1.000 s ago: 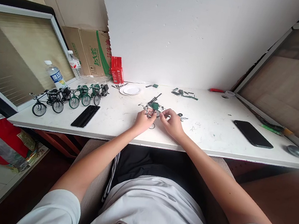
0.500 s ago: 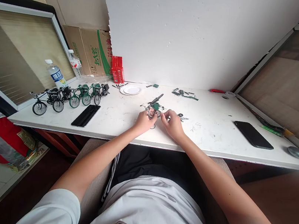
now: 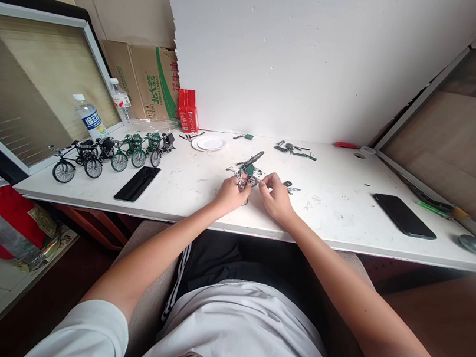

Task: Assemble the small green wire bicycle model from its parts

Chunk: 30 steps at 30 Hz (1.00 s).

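Note:
My left hand [image 3: 232, 194] is closed around a small model bicycle [image 3: 245, 171], held tilted just above the table near its front edge. A dark wheel sticks up at the far side of the model, and part of its frame is hidden by my fingers. Close by on the right, my right hand [image 3: 276, 197] has its thumb and fingertips pinched together, a little apart from the model. Whatever the pinch holds is too small to make out. Small dark and silvery parts [image 3: 293, 190] lie just beyond my right hand.
Several finished-looking model bicycles [image 3: 119, 158] stand in a row at the left. Phones lie on both sides, a left one [image 3: 137, 183] and a right one [image 3: 404, 216]. White plates [image 3: 208, 143], loose green parts [image 3: 296, 150] and a red box [image 3: 188, 110] sit farther back.
My right hand has drawn slightly away to the right from the model bicycle, opening a small gap. My left hand keeps its hold with hardly any movement.

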Tool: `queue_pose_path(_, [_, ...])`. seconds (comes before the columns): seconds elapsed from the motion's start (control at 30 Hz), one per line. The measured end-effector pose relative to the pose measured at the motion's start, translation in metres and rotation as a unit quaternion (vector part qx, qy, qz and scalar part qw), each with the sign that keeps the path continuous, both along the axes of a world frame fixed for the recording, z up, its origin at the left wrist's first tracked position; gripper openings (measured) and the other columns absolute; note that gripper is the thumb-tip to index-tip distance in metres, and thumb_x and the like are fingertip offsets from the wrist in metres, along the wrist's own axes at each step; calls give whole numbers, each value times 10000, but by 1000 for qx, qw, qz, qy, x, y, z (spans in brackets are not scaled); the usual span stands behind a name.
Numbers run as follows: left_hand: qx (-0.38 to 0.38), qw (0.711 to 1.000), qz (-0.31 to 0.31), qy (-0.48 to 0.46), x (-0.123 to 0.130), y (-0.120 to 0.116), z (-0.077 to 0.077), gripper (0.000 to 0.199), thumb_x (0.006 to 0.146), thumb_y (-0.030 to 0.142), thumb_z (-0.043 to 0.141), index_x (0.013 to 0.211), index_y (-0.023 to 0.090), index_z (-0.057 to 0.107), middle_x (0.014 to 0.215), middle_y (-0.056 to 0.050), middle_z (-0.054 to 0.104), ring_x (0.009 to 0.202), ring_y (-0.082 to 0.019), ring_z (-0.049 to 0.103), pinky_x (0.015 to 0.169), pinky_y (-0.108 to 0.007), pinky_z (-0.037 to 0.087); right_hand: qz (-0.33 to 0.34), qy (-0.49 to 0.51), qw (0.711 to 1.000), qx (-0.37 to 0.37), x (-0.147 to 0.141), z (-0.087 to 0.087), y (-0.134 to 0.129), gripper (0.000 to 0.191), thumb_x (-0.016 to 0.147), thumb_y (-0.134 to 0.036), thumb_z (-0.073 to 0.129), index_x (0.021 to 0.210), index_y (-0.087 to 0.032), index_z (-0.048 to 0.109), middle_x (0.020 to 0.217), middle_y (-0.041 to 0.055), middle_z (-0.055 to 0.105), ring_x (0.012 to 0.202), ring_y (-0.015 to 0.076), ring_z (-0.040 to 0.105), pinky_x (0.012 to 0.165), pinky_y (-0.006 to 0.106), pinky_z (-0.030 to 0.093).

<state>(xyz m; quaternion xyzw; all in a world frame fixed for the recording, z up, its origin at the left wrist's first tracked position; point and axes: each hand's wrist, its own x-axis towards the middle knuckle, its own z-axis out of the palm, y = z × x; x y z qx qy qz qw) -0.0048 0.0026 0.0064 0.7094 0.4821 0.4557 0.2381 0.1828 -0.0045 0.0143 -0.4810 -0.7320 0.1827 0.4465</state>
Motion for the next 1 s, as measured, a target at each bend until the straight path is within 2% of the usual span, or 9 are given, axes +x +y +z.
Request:
queue_pose_path(0.13, [-8,1000,1,-8,-1,0,0,136,994,267,656,1067,200,749,1040,-89,845,969,-239,793,902,-323,597,9,25,1000,-9,1,-1,1,466,1044,-729,505,941,-274,482,934,62,703,670,203,552,629,362,417])
queue_pose_path(0.23, [-13,1000,-3,-2,-1,-1,1,144,995,280,654,1073,207,751,997,-83,842,927,-240,789,863,-319,601,-16,6,1000,-9,0,-1,1,528,1052,-767,462,863,-274,462,784,30,657,581,185,478,626,369,390])
queue_pose_path(0.3, [-12,1000,-5,4,-1,-1,1,138,995,280,651,1063,213,752,974,-77,839,933,-244,788,860,-317,602,-31,-9,999,-7,0,-1,1,569,1058,-786,421,812,-273,454,714,27,629,586,199,493,640,377,389])
queue_pose_path(0.43, [-4,1000,-11,12,0,-1,1,122,989,264,651,1035,217,754,984,-82,838,983,-255,787,883,-320,602,-31,-13,999,-11,-1,-1,2,582,1086,-765,347,844,-266,522,844,81,730,700,244,610,680,393,428])
queue_pose_path(0.53, [-2,1000,-1,13,0,-1,0,110,983,252,649,1010,211,748,968,-81,833,953,-249,780,891,-329,595,-21,-7,1000,-2,0,0,1,481,1071,-724,440,959,-266,537,956,88,744,786,260,651,694,385,457])
queue_pose_path(0.63, [-7,1000,4,7,0,0,0,113,978,238,641,1016,207,743,956,-77,830,929,-240,776,887,-333,588,2,-2,1000,-4,0,0,0,416,1054,-680,509,984,-270,503,987,84,728,771,244,637,680,375,452])
queue_pose_path(0.87, [-19,1000,4,7,-1,1,-1,115,963,240,658,1028,209,747,945,-72,828,884,-228,767,864,-323,587,-12,-31,999,-9,0,1,-1,495,1078,-725,425,862,-280,447,704,15,595,604,211,507,613,361,367])
queue_pose_path(1.0, [-25,1000,0,9,-1,1,-1,122,957,234,661,1034,210,753,942,-72,827,895,-235,767,870,-332,588,-20,-43,999,-11,0,0,1,534,1079,-756,382,831,-287,433,660,16,570,608,229,522,617,361,363])
